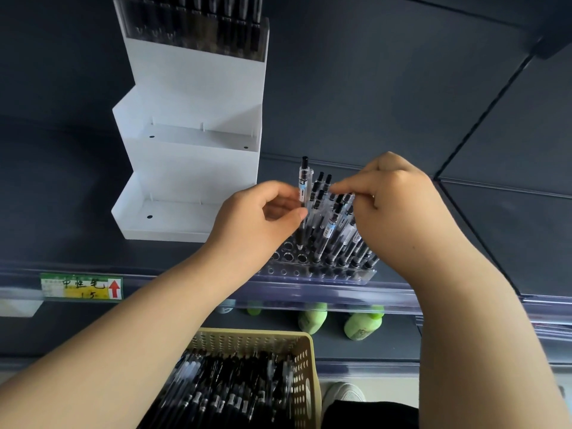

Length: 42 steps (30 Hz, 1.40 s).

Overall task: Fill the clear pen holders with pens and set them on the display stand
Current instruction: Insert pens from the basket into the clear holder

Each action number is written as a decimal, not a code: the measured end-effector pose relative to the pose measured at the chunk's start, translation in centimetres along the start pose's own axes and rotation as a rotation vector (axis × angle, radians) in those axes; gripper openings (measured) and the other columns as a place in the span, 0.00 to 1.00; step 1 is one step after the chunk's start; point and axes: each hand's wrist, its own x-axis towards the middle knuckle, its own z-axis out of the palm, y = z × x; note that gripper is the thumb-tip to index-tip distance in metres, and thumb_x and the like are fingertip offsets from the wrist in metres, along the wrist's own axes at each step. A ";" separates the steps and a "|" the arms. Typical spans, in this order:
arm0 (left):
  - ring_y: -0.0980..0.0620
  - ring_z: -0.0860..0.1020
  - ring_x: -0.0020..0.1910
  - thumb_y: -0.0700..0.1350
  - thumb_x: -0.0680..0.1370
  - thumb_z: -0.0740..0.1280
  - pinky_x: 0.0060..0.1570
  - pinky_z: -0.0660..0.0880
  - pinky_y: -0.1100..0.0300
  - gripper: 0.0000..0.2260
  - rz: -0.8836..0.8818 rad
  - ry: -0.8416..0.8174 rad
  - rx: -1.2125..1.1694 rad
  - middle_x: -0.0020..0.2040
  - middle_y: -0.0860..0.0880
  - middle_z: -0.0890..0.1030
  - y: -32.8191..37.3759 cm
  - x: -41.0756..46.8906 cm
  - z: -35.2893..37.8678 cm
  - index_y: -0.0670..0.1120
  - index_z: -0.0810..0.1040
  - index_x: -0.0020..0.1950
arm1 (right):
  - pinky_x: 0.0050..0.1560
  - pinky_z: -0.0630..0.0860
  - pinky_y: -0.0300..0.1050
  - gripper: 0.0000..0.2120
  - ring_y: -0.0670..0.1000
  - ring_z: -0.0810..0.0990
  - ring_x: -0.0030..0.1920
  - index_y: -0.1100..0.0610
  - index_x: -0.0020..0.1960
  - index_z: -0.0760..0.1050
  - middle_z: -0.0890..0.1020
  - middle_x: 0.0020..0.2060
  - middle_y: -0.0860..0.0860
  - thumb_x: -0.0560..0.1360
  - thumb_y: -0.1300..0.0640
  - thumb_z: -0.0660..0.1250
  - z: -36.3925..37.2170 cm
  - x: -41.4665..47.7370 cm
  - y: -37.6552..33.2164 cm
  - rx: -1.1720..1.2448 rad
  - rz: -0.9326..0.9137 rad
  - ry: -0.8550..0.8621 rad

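A white tiered display stand (192, 150) rises at eleven o'clock on a dark shelf, with a filled holder (198, 29) on its top step. At centre, the left hand (257, 218) pinches a single pen (303, 181) upright between thumb and fingers, its tip down at the clear pen holder (309, 270) on the shelf edge, at five o'clock from the stand. At three o'clock from it, the right hand (399, 205) has its curled fingers pinching the tops of pens (332, 224) leaning in that holder. A yellow basket (305, 366) of more sits at six o'clock.

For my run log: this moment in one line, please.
left hand: pinches clear black-capped pen, tip at clear plastic pen holder; right hand: pinches pens in holder; holder: partly filled
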 end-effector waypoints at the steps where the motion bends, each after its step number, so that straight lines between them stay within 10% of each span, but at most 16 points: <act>1: 0.64 0.79 0.41 0.43 0.72 0.72 0.42 0.73 0.75 0.09 0.004 0.012 0.010 0.40 0.59 0.81 0.0 0.1 -0.1 0.57 0.77 0.43 | 0.51 0.74 0.50 0.20 0.56 0.75 0.51 0.51 0.54 0.82 0.76 0.49 0.53 0.74 0.67 0.57 0.2 0.1 0.1 -0.004 -0.006 0.012; 20: 0.56 0.81 0.44 0.40 0.72 0.72 0.53 0.78 0.56 0.08 -0.024 0.086 -0.045 0.41 0.56 0.83 -0.4 1.0 -1.2 0.54 0.79 0.44 | 0.50 0.73 0.57 0.26 0.60 0.71 0.52 0.52 0.61 0.78 0.71 0.46 0.54 0.70 0.72 0.57 1.9 0.5 0.2 -0.104 -0.090 0.015; 42: 0.59 0.81 0.43 0.42 0.72 0.72 0.49 0.76 0.65 0.09 -0.026 0.053 -0.051 0.40 0.57 0.82 -0.1 0.8 -0.8 0.56 0.78 0.42 | 0.53 0.71 0.53 0.28 0.59 0.69 0.56 0.51 0.65 0.75 0.70 0.49 0.54 0.71 0.71 0.55 1.3 0.6 1.1 -0.146 0.033 0.043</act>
